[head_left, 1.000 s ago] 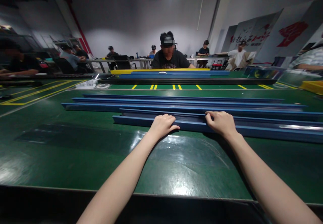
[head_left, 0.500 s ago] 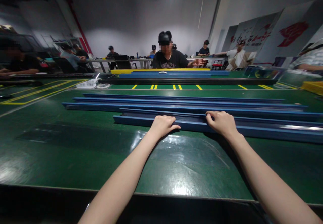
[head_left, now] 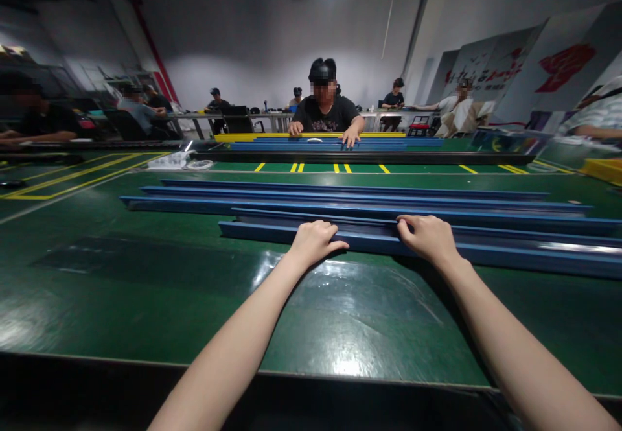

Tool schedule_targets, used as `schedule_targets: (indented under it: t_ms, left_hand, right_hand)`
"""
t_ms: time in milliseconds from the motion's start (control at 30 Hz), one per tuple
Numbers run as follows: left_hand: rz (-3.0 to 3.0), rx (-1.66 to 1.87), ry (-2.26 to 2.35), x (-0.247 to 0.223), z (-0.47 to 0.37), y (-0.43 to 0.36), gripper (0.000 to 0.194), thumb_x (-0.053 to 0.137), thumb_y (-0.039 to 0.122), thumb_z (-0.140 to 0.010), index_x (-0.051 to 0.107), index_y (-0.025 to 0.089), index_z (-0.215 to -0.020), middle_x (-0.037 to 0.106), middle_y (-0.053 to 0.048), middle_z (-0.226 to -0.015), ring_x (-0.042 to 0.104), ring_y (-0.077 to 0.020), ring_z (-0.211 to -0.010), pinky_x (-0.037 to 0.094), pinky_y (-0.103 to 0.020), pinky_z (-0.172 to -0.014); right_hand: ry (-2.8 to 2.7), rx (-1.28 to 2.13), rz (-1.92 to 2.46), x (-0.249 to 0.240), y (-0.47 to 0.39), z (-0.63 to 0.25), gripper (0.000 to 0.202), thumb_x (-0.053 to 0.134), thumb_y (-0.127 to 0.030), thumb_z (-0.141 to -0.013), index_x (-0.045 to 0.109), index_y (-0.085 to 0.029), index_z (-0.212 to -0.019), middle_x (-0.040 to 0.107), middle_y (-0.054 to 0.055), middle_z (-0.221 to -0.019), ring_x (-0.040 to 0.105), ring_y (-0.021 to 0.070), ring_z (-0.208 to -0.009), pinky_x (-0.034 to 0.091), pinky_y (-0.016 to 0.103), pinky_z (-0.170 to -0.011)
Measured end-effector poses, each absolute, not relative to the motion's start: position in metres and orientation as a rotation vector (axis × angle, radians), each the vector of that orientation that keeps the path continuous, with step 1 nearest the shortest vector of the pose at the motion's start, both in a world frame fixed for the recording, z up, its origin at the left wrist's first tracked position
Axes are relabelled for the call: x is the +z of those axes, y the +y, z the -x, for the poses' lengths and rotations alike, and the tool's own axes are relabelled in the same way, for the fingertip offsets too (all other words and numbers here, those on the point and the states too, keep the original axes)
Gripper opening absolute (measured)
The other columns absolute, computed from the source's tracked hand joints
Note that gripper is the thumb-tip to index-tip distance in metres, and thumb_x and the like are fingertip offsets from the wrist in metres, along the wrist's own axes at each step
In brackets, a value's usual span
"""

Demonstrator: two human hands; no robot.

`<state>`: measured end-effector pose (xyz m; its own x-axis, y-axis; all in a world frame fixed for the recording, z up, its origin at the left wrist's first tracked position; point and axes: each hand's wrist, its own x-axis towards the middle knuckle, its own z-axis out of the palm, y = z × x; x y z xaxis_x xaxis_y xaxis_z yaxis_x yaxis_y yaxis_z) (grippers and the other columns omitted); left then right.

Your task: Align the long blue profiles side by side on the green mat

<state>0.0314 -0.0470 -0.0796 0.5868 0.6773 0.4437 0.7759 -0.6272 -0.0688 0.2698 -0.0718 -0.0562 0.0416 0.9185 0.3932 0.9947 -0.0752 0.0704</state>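
A long blue U-shaped channel [head_left: 372, 243] lies on the green table [head_left: 160, 314], closest to me, running out of view at the right. My left hand [head_left: 313, 240] grips its near wall, fingers curled over the top edge and thumb along the outer side. To the right, my right hand [head_left: 427, 236] is closed on the same channel, with its fingertips reaching inside the trough. The undersides of both hands are hidden. Just behind lie more blue channels [head_left: 194, 205], roughly parallel to this one.
Transparent film [head_left: 131, 259] covers part of the tabletop before me. Farther back lie a black bar [head_left: 369, 157], more blue strips and a yellow strip [head_left: 233, 137]. A co-worker [head_left: 325, 112] sits opposite, both hands at those strips. A yellow bin [head_left: 602, 170] stands at the far right.
My hands and the near channel have stayed put. The co-worker opposite has brought both hands down onto the far strips; earlier one hand was raised out to the side.
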Motion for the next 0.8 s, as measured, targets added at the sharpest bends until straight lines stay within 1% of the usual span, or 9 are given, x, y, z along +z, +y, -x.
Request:
schedule_targets:
  t_ms: [200, 533, 800]
  left_hand:
    - [2.554, -0.610, -1.190, -0.0801, -0.0312, -0.0467, 0.043, 0.044, 0.058, -0.075, 0.055, 0.017, -0.070, 0.059, -0.003, -0.076, 0.054, -0.0143, -0.076, 0.034, -0.022, -0.057]
    - [2.563, -0.580, -1.203, -0.0776, -0.0318, -0.0479, 0.043, 0.043, 0.058, -0.075, 0.054, 0.016, -0.071, 0.059, -0.003, -0.077, 0.055, -0.0148, -0.076, 0.035, -0.023, -0.059]
    - [2.569, -0.564, -1.228, -0.0751, -0.0325, -0.0491, 0.041, 0.045, 0.057, -0.075, 0.054, 0.017, -0.072, 0.060, -0.003, -0.077, 0.055, -0.0154, -0.076, 0.036, -0.023, -0.059]
  right_hand:
    - [-1.964, -0.493, 2.096, -0.0567, -0.0714, -0.2705, 0.039, 0.031, -0.035, -0.079, 0.066, -0.025, -0.094, 0.068, 0.004, -0.084, 0.061, 0.0197, -0.076, 0.037, 0.025, -0.056]
    - [-1.979, -0.481, 2.100, -0.0557, -0.0717, -0.2700, 0.040, 0.030, -0.035, -0.079, 0.066, -0.025, -0.094, 0.068, 0.005, -0.084, 0.061, 0.0215, -0.076, 0.037, 0.027, -0.056]
    - [-1.994, -0.488, 2.093, -0.0547, -0.0731, -0.2696, 0.039, 0.031, -0.037, -0.080, 0.065, -0.024, -0.093, 0.068, 0.005, -0.085, 0.061, 0.0204, -0.077, 0.035, 0.025, -0.056]
